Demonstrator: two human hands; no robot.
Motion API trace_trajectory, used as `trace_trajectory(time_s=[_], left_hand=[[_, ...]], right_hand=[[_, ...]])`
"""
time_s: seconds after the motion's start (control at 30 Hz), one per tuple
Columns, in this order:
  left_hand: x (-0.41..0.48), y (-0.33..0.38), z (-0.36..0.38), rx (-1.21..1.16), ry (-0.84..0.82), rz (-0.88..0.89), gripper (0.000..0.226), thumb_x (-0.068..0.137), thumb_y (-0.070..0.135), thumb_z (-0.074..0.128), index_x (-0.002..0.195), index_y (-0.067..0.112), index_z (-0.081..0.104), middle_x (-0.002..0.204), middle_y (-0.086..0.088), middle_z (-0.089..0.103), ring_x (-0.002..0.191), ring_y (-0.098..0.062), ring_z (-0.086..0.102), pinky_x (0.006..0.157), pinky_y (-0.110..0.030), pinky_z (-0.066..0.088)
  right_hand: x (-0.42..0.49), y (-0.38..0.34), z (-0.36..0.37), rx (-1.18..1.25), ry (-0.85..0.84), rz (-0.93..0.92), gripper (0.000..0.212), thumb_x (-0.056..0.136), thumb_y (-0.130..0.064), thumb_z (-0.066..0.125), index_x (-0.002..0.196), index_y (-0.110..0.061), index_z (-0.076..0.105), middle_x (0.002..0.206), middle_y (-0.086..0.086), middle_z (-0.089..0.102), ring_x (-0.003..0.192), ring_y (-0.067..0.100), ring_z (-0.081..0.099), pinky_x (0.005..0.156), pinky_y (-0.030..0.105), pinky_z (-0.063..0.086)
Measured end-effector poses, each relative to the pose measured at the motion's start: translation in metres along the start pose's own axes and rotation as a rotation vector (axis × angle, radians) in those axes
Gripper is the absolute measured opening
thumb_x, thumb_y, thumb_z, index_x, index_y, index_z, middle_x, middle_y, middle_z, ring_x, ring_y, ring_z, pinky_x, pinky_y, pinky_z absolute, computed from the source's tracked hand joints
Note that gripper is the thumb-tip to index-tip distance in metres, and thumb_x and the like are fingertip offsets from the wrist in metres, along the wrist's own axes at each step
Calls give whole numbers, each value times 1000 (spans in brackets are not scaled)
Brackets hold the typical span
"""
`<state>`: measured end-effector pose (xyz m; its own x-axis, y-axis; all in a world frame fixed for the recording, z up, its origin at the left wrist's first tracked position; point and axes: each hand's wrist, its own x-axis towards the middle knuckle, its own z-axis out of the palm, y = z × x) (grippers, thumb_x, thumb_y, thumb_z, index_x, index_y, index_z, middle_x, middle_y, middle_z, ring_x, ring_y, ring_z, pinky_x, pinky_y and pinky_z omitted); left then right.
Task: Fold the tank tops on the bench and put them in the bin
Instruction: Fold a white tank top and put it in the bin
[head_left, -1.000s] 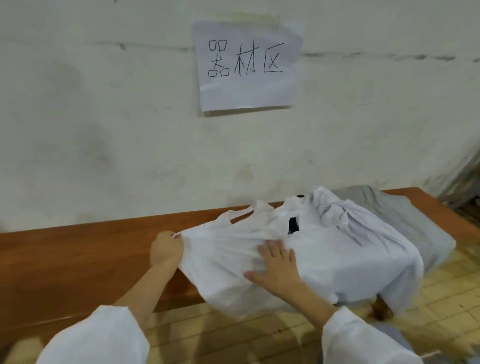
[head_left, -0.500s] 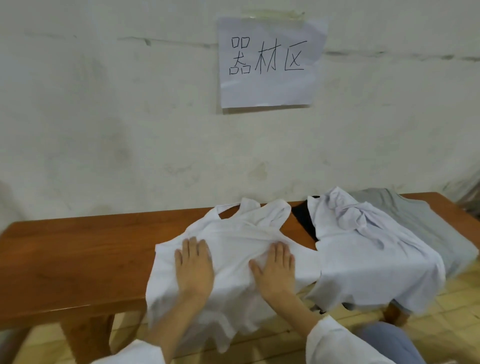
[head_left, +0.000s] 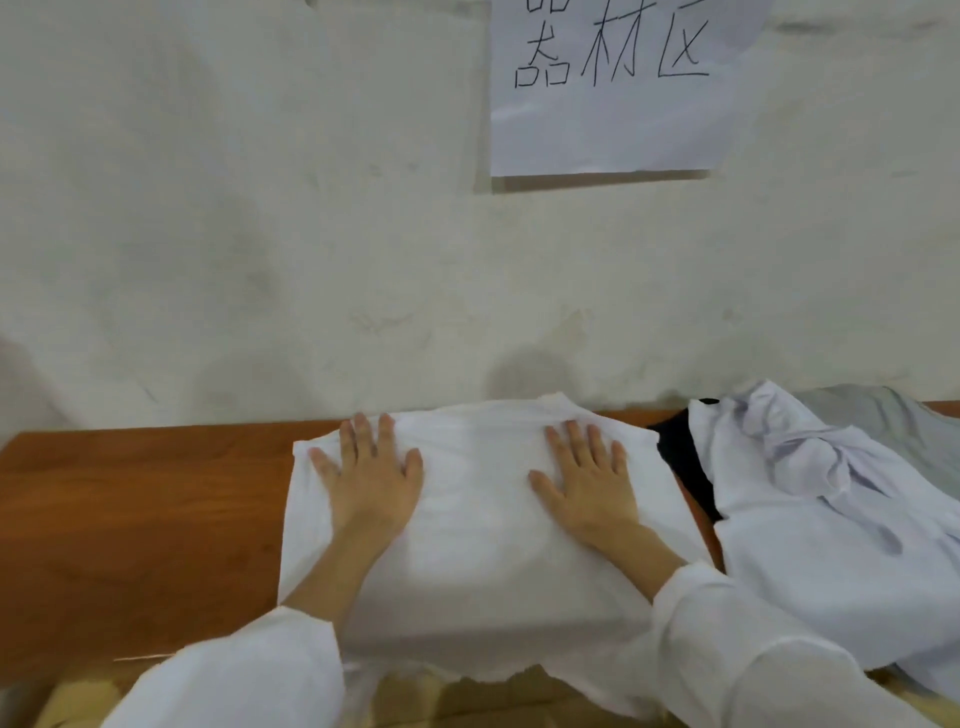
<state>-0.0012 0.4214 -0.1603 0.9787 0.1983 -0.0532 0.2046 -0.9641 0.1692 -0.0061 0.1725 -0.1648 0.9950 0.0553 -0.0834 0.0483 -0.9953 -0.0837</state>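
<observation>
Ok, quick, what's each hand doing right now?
Left hand: open, pressing flat on the white fabric tank top spread on the brown wooden bench.
Right hand: open, pressing flat on the same tank top.

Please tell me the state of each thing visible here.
white tank top, spread flat on the bench, near edge overhanging.
left hand, open, flat on the tank top.
right hand, open, flat on the tank top.
white pile, crumpled, unfolded.
black garment, mostly covered.
grey garment, partly under white pile.
</observation>
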Motion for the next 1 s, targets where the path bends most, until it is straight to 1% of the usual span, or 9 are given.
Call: trace_trajectory(time_s=[0.1, 0.17, 0.27, 0.33, 0.47, 0.6, 0.77, 0.87, 1.0], left_hand=[[21, 4, -1, -40, 50, -46, 68, 99, 49, 18, 152, 12, -1, 160, -12, -4, 147, -26, -6, 115, -54, -6], [29, 7, 2, -91, 152, -10, 64, 100, 42, 24, 151, 6, 12, 159, -15, 8, 147, -28, 2, 116, -49, -4], [22, 9, 6, -189, 331, 134, 40, 97, 18, 45, 128, -5, 52, 138, -23, 48, 132, -36, 40, 114, -47, 23], [11, 9, 7, -252, 346, 182, 31, 93, 10, 50, 117, -7, 60, 127, -23, 58, 122, -37, 51, 107, -45, 36], [-12, 4, 3, -190, 217, 184, 44, 100, 25, 38, 139, 5, 44, 149, -11, 38, 141, -25, 29, 117, -39, 19], [-34, -5, -1, -112, 109, 191, 55, 101, 35, 28, 151, 13, 21, 159, -3, 14, 147, -19, 7, 120, -38, 2], [-59, -24, -5, 13, -6, 229, 61, 101, 43, 18, 153, 19, -1, 160, 0, -7, 147, -16, -9, 119, -42, -7], [-75, -30, -3, 14, 28, 136, 60, 100, 45, 16, 153, 20, 1, 160, -2, -7, 147, -20, -8, 116, -47, -9], [-77, -30, -3, -6, 116, 0, 57, 99, 39, 24, 151, 18, 17, 160, -5, 8, 147, -25, 5, 117, -53, 2]], right_hand=[[20, 2, -5, -8, -31, -44, 79, 86, -69, 3, 152, -27, -7, 160, 0, -15, 146, 21, -15, 118, 44, -9], [26, 3, -6, 23, -18, -64, 78, 88, -67, 5, 152, -24, -5, 160, 2, -12, 147, 20, -13, 119, 43, -8], [19, 0, -4, 106, 146, -3, 91, 77, -63, -7, 153, -14, 7, 161, 7, 4, 148, 22, -2, 119, 38, -4], [7, -3, -3, 90, 228, 104, 84, 86, -59, -2, 152, -8, 12, 160, 11, 10, 148, 26, 2, 119, 40, -2], [-19, -7, -2, 84, 78, 223, 72, 98, -54, 17, 152, -9, 2, 160, 13, -2, 147, 29, -5, 118, 46, -4], [-41, -11, 1, 82, 52, 194, 73, 97, -58, 14, 153, -15, -3, 160, 9, -9, 147, 27, -9, 118, 46, -8], [-62, -15, 1, 73, 22, 165, 72, 95, -60, 11, 152, -21, -9, 160, 3, -15, 147, 26, -14, 118, 47, -9], [-73, -20, 2, 70, 30, 194, 72, 95, -60, 10, 151, -22, -13, 159, 6, -18, 146, 28, -15, 118, 48, -9], [-71, -23, 6, 68, 37, 228, 74, 94, -63, 10, 152, -21, -11, 159, 11, -16, 146, 31, -13, 118, 50, -8]])
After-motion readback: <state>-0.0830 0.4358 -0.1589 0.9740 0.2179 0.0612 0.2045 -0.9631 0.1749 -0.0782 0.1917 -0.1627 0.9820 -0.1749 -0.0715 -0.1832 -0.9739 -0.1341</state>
